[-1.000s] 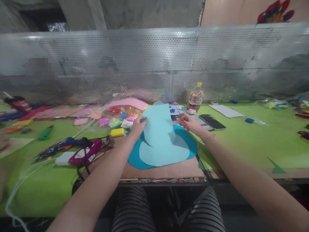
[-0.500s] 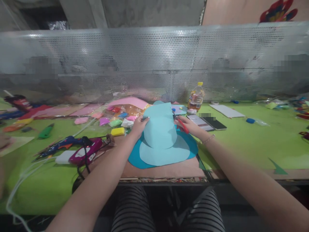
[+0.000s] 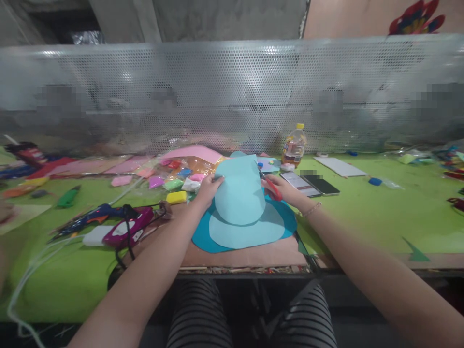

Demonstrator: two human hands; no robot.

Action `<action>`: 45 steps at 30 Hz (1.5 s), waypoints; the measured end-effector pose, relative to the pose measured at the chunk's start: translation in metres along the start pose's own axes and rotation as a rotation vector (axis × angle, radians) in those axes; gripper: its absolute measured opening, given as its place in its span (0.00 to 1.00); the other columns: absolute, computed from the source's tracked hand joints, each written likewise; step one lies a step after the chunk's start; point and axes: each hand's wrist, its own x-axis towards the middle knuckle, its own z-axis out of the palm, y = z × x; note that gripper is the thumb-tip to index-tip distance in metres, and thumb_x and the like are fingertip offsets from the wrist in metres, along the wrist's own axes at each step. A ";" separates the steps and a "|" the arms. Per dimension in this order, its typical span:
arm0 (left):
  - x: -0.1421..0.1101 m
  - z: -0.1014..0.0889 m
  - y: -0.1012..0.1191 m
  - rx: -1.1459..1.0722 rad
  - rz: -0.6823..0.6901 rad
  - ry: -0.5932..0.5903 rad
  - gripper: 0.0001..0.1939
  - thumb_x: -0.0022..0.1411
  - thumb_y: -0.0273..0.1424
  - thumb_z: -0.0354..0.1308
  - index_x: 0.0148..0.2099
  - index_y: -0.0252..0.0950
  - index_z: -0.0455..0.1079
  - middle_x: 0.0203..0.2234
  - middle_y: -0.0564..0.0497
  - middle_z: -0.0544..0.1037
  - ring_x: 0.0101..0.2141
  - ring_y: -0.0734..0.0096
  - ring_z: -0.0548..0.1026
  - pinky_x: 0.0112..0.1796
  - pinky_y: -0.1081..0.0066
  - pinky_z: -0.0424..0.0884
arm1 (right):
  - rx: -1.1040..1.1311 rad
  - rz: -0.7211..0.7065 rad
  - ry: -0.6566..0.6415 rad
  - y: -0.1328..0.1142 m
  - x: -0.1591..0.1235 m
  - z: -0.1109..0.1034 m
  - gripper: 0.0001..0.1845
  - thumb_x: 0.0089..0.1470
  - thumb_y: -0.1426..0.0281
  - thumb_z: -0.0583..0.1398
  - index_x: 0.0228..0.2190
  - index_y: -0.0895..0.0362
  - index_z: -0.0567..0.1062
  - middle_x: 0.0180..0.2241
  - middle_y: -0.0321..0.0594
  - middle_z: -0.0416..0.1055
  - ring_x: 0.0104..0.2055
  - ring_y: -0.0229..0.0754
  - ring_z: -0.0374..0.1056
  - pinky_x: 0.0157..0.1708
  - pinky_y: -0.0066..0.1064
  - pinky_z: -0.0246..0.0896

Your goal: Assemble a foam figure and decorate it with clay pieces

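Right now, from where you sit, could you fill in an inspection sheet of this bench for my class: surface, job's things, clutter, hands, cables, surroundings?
Surface: bright green table covering; flat brown board under the work.
Job's things: rounded light-blue paper sheet, held up; wide light-blue paper piece lying on a darker blue paper piece; red-handled scissors.
Clutter: yellow rectangular block, clear yellow-capped bottle, flat dark phone.
Hands: left hand pinches the sheet's left edge; right hand holds the scissors at its right edge; blade opening unclear.
Cables: white cable over the front edge; black cable across the magenta box.
Surroundings: perforated grey metal screen behind.
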 end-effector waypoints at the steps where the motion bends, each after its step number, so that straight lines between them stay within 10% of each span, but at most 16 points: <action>1: 0.000 0.000 0.000 -0.011 -0.005 -0.002 0.13 0.44 0.37 0.63 0.32 0.34 0.71 0.26 0.52 0.76 0.28 0.70 0.72 0.33 0.69 0.68 | 0.004 0.000 0.000 0.000 0.000 0.000 0.22 0.48 0.49 0.57 0.26 0.56 0.63 0.21 0.33 0.65 0.18 0.31 0.57 0.17 0.24 0.53; 45: 0.007 -0.006 0.006 0.344 0.263 -0.057 0.11 0.52 0.38 0.55 0.31 0.34 0.69 0.27 0.51 0.74 0.31 0.68 0.71 0.34 0.69 0.66 | -0.070 0.077 -0.008 0.003 0.003 -0.007 0.22 0.48 0.49 0.58 0.25 0.57 0.66 0.19 0.35 0.66 0.17 0.31 0.57 0.14 0.23 0.51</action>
